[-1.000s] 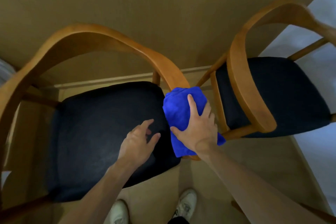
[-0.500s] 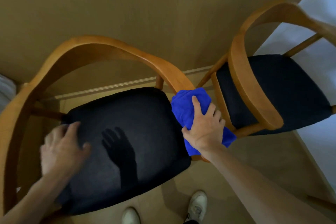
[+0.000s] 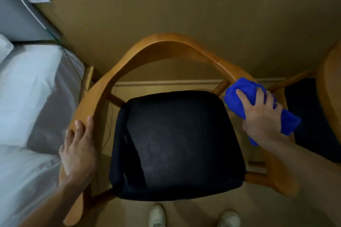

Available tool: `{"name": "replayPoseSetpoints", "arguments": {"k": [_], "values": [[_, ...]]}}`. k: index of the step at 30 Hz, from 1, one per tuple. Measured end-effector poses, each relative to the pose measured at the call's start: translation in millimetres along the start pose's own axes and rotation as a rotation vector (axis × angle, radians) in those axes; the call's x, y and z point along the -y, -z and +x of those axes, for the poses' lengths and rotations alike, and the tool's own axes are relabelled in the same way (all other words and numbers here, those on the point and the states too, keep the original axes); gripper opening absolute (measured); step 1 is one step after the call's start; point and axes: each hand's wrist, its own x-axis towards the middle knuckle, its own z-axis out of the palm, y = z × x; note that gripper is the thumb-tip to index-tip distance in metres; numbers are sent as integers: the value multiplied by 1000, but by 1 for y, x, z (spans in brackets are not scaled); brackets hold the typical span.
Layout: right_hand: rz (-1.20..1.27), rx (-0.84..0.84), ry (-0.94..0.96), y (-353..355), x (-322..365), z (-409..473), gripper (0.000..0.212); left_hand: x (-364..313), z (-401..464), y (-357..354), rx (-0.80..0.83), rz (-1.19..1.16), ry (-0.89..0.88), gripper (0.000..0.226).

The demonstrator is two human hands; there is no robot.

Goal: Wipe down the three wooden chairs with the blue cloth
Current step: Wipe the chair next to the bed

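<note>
A wooden chair [image 3: 166, 46] with a curved back rail and a black seat cushion [image 3: 175, 143] stands right below me. My right hand [image 3: 260, 114] presses the bunched blue cloth [image 3: 238, 97] onto the chair's right arm, fingers spread over it. My left hand [image 3: 79, 151] rests on the chair's left arm with its fingers laid along the wood. A second wooden chair [image 3: 330, 97] with a dark seat shows partly at the right edge.
A bed with white bedding [image 3: 27, 107] lies close on the left, beside the chair. A tan wall [image 3: 184, 5] with a skirting board runs behind both chairs. My two shoes [image 3: 156, 215] stand on the floor in front of the seat.
My left hand has moved off the black seat out to the chair's left arm. My right hand slid the blue cloth further up the right arm. My view swung left, revealing the bed.
</note>
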Motion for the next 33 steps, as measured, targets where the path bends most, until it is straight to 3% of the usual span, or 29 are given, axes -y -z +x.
{"name": "replayPoseSetpoints", "arguments": {"k": [8,23,28,33], "values": [[56,-19,18,3,6,20,101,-2,43,4,-15,36,-68,84],[150,-6,-33,13,-14,112,95,-60,148,12,-51,40,-152,76],[153,-139,-55,2,-14,116,95,-62,155,11,-59,45,-173,78],[326,-132,-42,7,-17,114,87,-72,152,25,130,181,-97,91]]}}
